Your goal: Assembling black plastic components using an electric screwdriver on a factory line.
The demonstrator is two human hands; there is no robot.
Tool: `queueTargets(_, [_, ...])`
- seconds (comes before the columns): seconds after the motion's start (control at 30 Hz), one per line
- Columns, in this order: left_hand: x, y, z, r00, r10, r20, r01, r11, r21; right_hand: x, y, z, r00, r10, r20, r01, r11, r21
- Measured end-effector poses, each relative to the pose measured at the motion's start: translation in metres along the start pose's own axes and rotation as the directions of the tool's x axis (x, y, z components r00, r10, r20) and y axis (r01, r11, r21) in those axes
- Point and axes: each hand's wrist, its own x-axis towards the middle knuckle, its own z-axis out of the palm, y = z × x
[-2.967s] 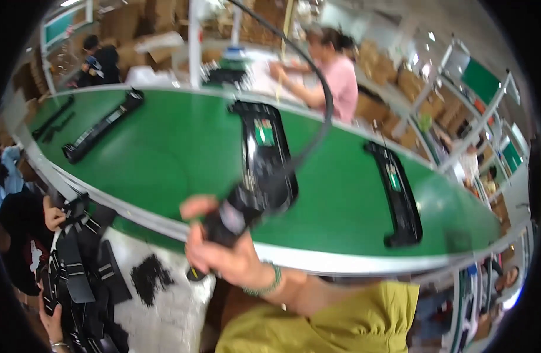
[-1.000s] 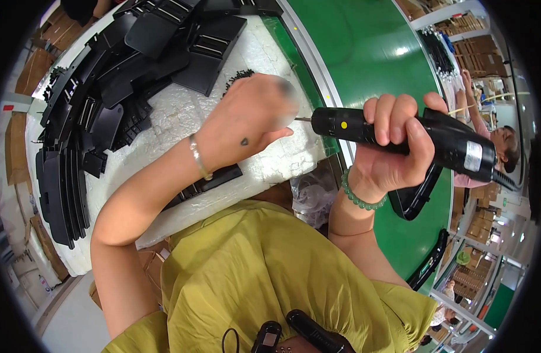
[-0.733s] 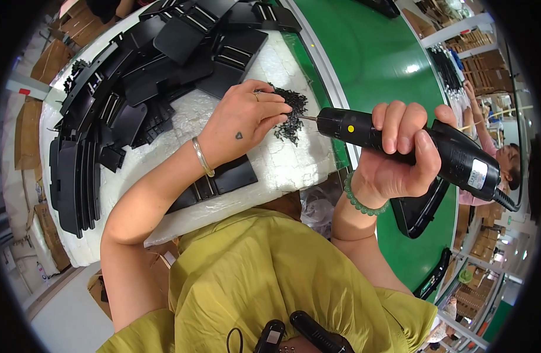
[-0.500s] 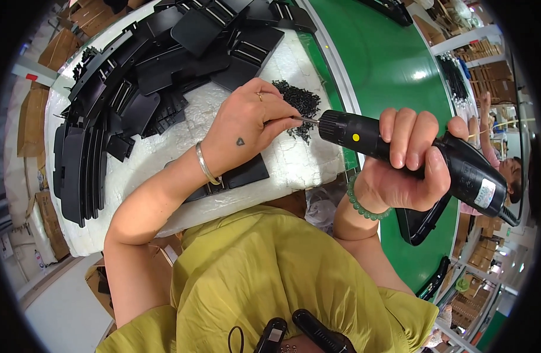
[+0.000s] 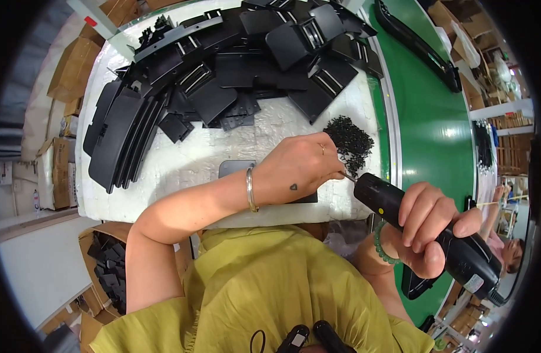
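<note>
Along the left edge of the tabletop (image 5: 194,154), which is covered in white wrapping, we see a row of black panels (image 5: 120,138) standing close against one another. From there a heap of black parts (image 5: 235,65) spreads along the far edge to the far right corner. Near the front edge, a flat dark panel (image 5: 238,167) lies partly hidden by our left hand (image 5: 300,167) and wrist.

That hand's fingers are drawn together at the tip of the thin bit (image 5: 349,176); we cannot tell whether they pinch the bit, a small screw or nothing. Just beyond them, toward the right edge, lies a loose pile of small black screws (image 5: 348,144).

Farther right, our right hand (image 5: 429,229) has its fingers wrapped around the black power screwdriver (image 5: 468,260), which slants over the tabletop's near right corner with its bit pointing left. Past the right edge runs a green surface (image 5: 423,123) bearing a long black housing (image 5: 417,46).

We judge the step in hand to be fitting a screw to the bit, with no panel being fastened yet. The next move, we think, calls for a steady right wrist and a careful release by the left fingers.
</note>
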Motion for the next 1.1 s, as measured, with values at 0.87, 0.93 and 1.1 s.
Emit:
queueTargets(0.87, [-0.040,-0.033,-0.093,0.962,-0.233,0.139,0.050,0.656,0.753,-0.003,0.015,0.003,0.996,0.049,-0.074,-0.047,0.998,0.033])
queueTargets(0.93, [-0.034,-0.030,-0.093,0.996,0.023,-0.082,0.039,0.732,0.681,-0.006,0.011,0.001,0.994,0.038,-0.105,-0.035,0.999,0.025])
queueTargets(1.1, [-0.035,-0.029,-0.094,0.961,-0.179,-0.210,0.267,0.798,0.541,-0.013,0.007,0.002,0.986,0.056,-0.158,-0.054,0.998,0.014])
